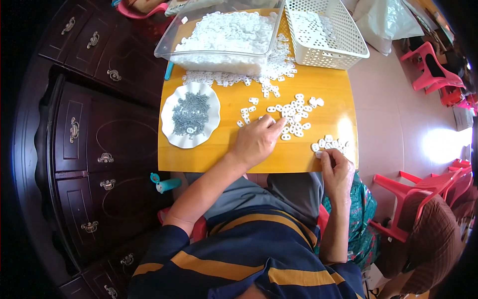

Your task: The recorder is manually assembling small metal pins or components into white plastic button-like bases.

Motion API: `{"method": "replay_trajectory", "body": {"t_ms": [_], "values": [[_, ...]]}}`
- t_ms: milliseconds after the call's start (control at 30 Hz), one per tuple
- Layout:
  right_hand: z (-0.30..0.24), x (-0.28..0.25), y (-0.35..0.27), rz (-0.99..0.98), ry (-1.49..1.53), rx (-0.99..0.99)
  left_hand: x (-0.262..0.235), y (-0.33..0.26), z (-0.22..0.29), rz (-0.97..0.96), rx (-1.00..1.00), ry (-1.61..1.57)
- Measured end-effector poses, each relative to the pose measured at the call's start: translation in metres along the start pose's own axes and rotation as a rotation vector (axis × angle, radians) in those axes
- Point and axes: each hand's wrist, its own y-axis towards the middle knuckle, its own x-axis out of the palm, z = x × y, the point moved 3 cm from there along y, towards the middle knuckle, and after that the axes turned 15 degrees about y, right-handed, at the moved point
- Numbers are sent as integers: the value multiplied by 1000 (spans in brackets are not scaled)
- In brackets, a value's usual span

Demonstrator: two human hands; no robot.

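Note:
A loose cluster of small white two-holed plastic pieces (297, 110) lies on the yellow table (224, 158). My left hand (256, 141) reaches to the cluster's left edge, its index finger extended down to the pieces and its other fingers curled; whatever its fingertips pinch is hidden. Close to the table's near right corner, my right hand (338, 170) pinches one white two-holed piece (319, 154) between thumb and finger. Just beyond that hand sits a smaller group of like pieces (328, 143). A white wavy-rimmed plate (168, 130) on the left carries many small grey screws (190, 113).
At the back stand a clear plastic bin (167, 47) heaped with white pieces and a white perforated basket (326, 59). More pieces (279, 67) spill beside the bin. Dark drawers (74, 127) flank the table's left; pink plastic stools (430, 67) are on the right.

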Motion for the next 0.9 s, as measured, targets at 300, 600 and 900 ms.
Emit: {"method": "replay_trajectory", "body": {"t_ms": [300,600,900], "values": [[5,-1,7,42,-35,-42,2,3,2,-6,6,-10],[-3,3,6,139,-18,-166,-5,-21,14,-98,-10,6],[-37,50,13,-77,18,-339,-23,-65,18,-97,26,-42]]}}
